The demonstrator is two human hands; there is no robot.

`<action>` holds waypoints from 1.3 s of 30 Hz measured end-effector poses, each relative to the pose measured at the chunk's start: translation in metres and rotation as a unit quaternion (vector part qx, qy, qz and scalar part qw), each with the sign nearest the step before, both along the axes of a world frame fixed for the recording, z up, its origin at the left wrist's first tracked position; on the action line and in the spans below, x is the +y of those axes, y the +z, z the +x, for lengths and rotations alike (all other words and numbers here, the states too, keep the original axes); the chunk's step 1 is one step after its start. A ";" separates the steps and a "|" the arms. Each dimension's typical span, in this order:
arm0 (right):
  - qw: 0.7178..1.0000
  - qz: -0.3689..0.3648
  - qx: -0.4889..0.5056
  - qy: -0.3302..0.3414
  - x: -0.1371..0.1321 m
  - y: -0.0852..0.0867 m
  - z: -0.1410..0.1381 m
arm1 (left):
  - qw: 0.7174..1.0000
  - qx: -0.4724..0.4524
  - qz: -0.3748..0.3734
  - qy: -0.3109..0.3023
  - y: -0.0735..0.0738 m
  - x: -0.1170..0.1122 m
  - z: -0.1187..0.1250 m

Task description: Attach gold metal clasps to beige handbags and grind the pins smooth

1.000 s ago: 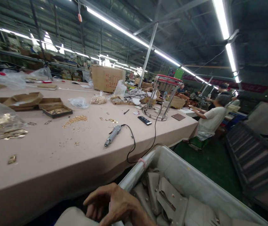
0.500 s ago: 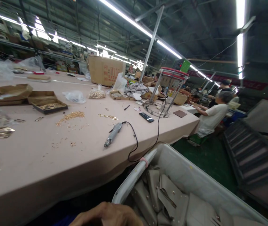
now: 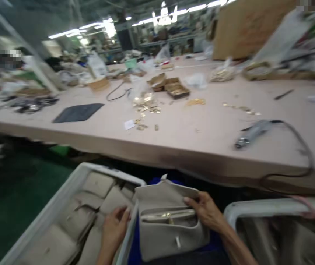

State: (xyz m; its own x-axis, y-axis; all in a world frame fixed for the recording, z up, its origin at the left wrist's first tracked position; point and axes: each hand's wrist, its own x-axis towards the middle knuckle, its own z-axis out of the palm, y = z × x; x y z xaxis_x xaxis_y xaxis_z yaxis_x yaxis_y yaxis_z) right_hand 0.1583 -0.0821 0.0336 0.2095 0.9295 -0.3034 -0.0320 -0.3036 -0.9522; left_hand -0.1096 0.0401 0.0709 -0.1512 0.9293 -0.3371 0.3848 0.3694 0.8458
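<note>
A beige-grey handbag (image 3: pixel 171 235) rests on my lap with its flap raised, showing a zipped inner pocket with gold-coloured hardware. At its upper right, my right hand (image 3: pixel 208 211) pinches the flap edge, thumb on the near side. My left hand (image 3: pixel 114 230) hovers by the rim of the left bin, apart from the bag. Its fingers are loosely bent, with nothing visible in them. Similar bags (image 3: pixel 98 184) fill the white left bin (image 3: pixel 49 206).
A second white bin (image 3: pixel 237 209) with bags stands at my right. Across the table (image 3: pixel 179 136) lie a corded electric screwdriver (image 3: pixel 252 134), gold-coloured metal pieces (image 3: pixel 146 105), a small open box (image 3: pixel 176 88) and a dark sheet (image 3: pixel 77 112). A large cardboard box (image 3: pixel 245 29) stands behind.
My view has swung left from the right-hand bin. The handbag on my lap, both hands and the left bin are now visible; before, only one hand showed at the bottom edge.
</note>
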 end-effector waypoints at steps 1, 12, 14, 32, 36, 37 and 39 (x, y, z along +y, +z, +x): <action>1.000 0.000 0.014 0.020 0.006 -0.009 0.000 | 1.000 0.011 0.017 0.019 0.008 -0.005 -0.026; 0.993 0.084 -0.076 0.043 0.007 -0.020 -0.007 | 0.942 -0.306 -0.095 -0.098 0.061 -0.008 0.064; 0.988 0.105 -0.102 0.040 0.005 -0.020 -0.007 | 0.927 -0.336 -0.133 -0.104 0.058 -0.004 0.074; 0.981 0.154 -0.119 0.025 0.001 -0.024 -0.006 | 0.965 -0.229 0.098 -0.083 0.055 -0.029 0.087; 0.978 0.158 -0.133 0.013 -0.001 -0.021 -0.007 | 0.962 -0.201 0.155 -0.097 0.062 -0.016 0.083; 0.978 0.157 -0.137 0.012 -0.002 -0.020 -0.007 | 0.960 -0.201 0.173 -0.087 0.065 -0.009 0.080; 0.978 0.153 -0.143 0.014 -0.003 -0.019 -0.006 | 0.956 -0.195 0.215 -0.041 0.069 0.009 0.072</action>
State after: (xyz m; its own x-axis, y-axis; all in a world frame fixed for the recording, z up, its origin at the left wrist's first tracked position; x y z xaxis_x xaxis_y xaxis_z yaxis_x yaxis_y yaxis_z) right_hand 0.1522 -0.0852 0.0145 0.2187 0.9741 0.0570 0.2532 -0.0002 -0.9674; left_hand -0.0378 0.0496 0.1401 -0.0118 0.9979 0.0632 0.0225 -0.0629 0.9978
